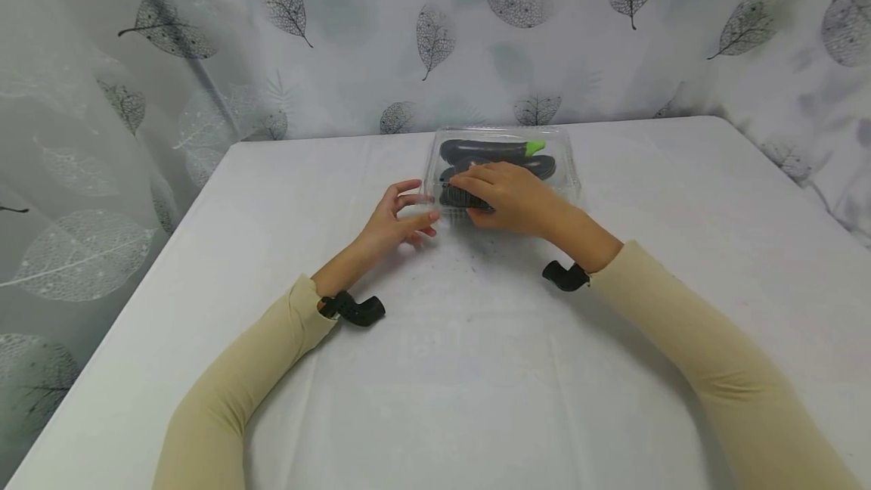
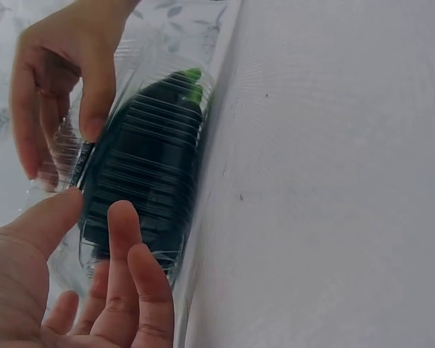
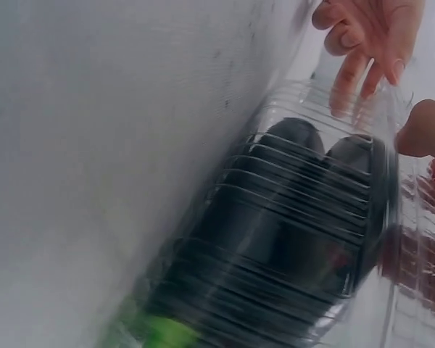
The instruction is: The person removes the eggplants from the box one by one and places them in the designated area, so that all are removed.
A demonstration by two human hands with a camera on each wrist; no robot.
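Note:
A clear ridged plastic container [image 1: 570, 172] with dark eggplants [image 1: 483, 150] in it stands at the table's far edge; one shows a bright green stem end. My right hand [image 1: 513, 195] reaches over the near side and grips the container by its rim. In the right wrist view its thumb [image 3: 426, 130] lies at that rim, with the other fingers beyond it. At the near left corner is my left hand [image 1: 400, 219], its fingers spread and loosely bent. The left thumb [image 2: 47, 221] comes close to the rim; whether it touches, I cannot tell.
A white cloth covers the table [image 1: 435, 384]. Behind it hangs a pale curtain [image 1: 367, 36] with a leaf print. Each wrist wears a small black camera mount [image 1: 361, 310] below the beige sleeve [image 1: 238, 376].

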